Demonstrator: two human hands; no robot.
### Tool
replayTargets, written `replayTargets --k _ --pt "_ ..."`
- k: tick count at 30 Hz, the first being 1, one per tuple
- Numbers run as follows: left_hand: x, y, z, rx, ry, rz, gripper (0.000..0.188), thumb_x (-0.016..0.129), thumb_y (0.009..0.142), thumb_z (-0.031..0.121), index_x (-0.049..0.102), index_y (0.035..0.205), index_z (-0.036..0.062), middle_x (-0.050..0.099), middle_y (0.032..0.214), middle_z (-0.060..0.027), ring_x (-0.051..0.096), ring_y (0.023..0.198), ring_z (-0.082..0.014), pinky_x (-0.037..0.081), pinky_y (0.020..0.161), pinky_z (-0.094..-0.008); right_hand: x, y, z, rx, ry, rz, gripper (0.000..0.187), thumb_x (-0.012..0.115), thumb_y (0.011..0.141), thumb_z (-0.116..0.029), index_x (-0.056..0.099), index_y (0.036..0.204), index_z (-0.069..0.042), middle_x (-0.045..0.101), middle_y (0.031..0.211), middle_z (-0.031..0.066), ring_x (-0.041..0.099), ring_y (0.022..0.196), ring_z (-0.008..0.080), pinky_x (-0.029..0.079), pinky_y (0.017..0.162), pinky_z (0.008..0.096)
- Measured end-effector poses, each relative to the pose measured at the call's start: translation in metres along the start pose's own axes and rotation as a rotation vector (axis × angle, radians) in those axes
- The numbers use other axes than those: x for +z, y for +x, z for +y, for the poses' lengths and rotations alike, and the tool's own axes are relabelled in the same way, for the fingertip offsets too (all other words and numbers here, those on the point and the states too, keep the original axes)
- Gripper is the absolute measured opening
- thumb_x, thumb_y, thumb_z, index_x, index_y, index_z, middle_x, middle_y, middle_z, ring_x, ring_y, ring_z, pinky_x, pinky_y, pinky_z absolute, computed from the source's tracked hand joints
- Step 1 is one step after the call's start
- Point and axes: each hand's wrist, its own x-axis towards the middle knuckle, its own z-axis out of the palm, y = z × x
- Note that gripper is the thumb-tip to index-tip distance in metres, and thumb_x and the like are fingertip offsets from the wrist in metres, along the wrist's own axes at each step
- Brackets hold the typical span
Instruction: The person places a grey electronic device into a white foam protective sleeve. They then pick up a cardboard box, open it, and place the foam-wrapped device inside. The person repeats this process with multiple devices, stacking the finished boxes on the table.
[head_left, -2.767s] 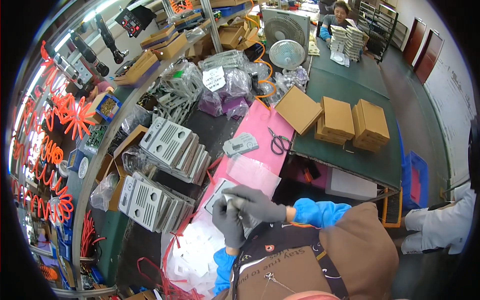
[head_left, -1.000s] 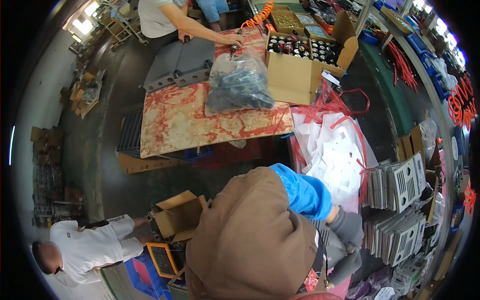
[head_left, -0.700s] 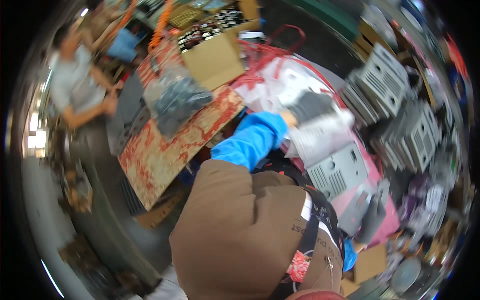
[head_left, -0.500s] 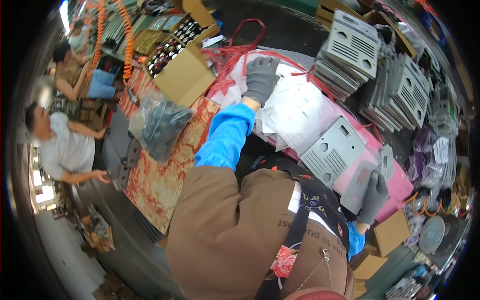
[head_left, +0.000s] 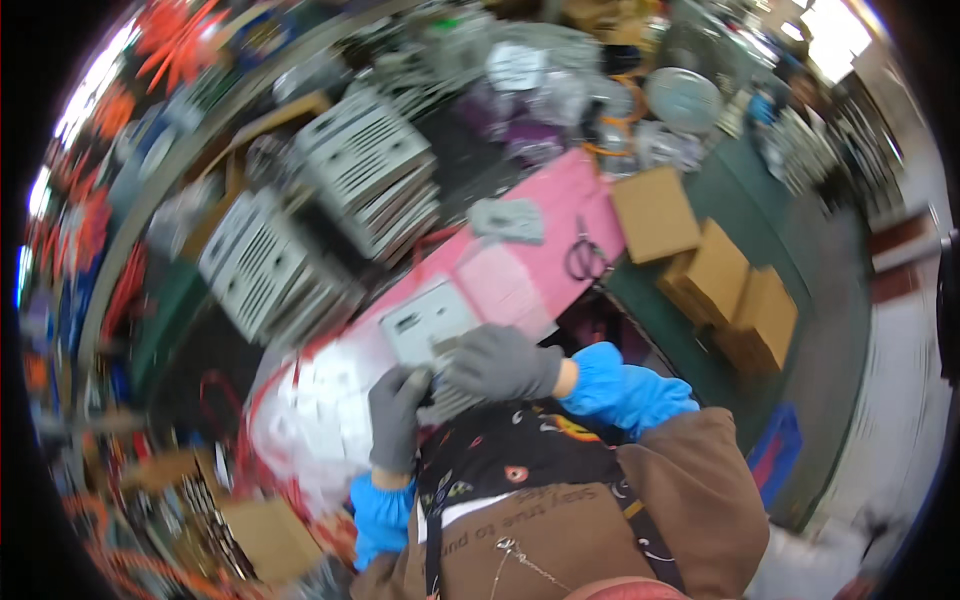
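Observation:
A light grey metal panel [head_left: 425,318] with slots and holes lies in front of me on pink sheeting [head_left: 560,200]. Both hands, in grey gloves, meet over its near part. My left hand [head_left: 397,415] is closed, its fingertips by the panel's near left side. Bent over the slotted part, my right hand [head_left: 503,362] has its fingers curled toward the left ones. What they pinch is blurred and covered by the gloves. White paper sheets [head_left: 320,405] lie left of the panel. Beyond it rest a small grey metal part [head_left: 507,220] and dark-handled scissors [head_left: 586,258].
Two stacks of slotted grey panels [head_left: 365,160] [head_left: 265,265] stand at the far left. Cardboard boxes [head_left: 655,215] sit on the green bench [head_left: 770,210] to the right. Bagged parts [head_left: 560,90] crowd the far side; an open carton [head_left: 270,540] is at lower left.
The view has swung to the right. My left hand has left the papers for the panel. My right hand has come off the flat grey piece and joined the left; the scissors now show.

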Motion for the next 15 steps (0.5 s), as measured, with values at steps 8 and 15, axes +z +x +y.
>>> replayTargets --k 8,15 --pt "0.025 0.011 0.007 0.095 0.019 -0.012 0.018 0.068 0.09 0.016 0.067 0.085 -0.0012 0.065 0.074 -0.0037 0.057 0.067 -0.0097 0.046 0.062 -0.0249 -0.005 -0.021 -0.008 0.034 -0.073 0.022 0.016 0.062 0.071 -0.024 0.054 0.084 -0.017 0.051 0.08 0.0001 0.056 0.075 0.017 0.045 0.056 0.0293" --pt "0.031 0.02 0.013 -0.084 -0.138 -0.051 0.02 0.063 0.092 0.018 0.067 0.089 -0.0016 0.064 0.078 -0.0044 0.058 0.067 -0.011 0.049 0.064 -0.0258 -0.016 -0.018 0.001 0.284 0.514 0.047 0.031 0.075 0.073 -0.03 0.058 0.092 -0.014 0.055 0.086 0.0027 0.057 0.078 0.0247 0.047 0.062 0.034"
